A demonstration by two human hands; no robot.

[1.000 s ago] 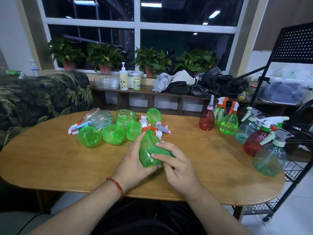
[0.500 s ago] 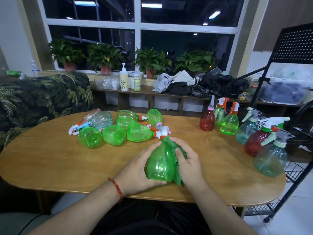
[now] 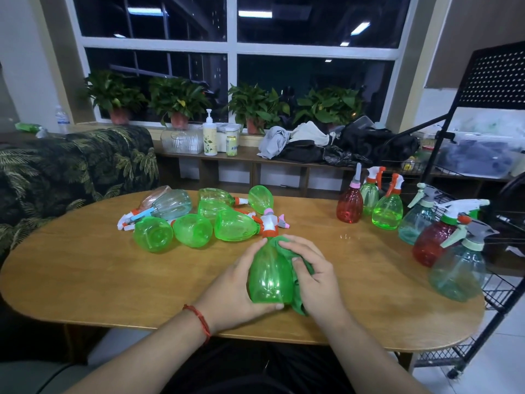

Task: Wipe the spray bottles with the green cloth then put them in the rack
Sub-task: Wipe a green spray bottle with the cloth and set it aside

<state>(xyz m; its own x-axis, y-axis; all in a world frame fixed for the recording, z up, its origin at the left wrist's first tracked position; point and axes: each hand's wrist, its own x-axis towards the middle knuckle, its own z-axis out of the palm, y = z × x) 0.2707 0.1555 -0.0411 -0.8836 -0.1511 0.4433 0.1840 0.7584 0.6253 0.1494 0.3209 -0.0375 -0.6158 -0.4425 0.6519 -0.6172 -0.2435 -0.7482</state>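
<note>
Status: green spray bottle (image 3: 270,277) sits at the tabletop's (image 3: 113,280) 6 o'clock edge, base toward the person, nozzle to 12 o'clock. Left hand (image 3: 235,291) fingers wrapped round its 9 o'clock side. Right hand (image 3: 315,280) fingers clamped on green cloth (image 3: 308,268), pressing it against the bottle's 3 o'clock side. Lying bottles (image 3: 193,230) heaped at 10 o'clock, upright bottles (image 3: 387,211) at 2 o'clock beside rack (image 3: 494,75).

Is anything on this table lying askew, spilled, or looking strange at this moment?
Several green bottles lie on their sides in a heap on the left half of the table, while the upright bottles stand at its right edge. Small shiny spots on the wood may be water drops; I cannot tell. Nothing looks broken.
</note>
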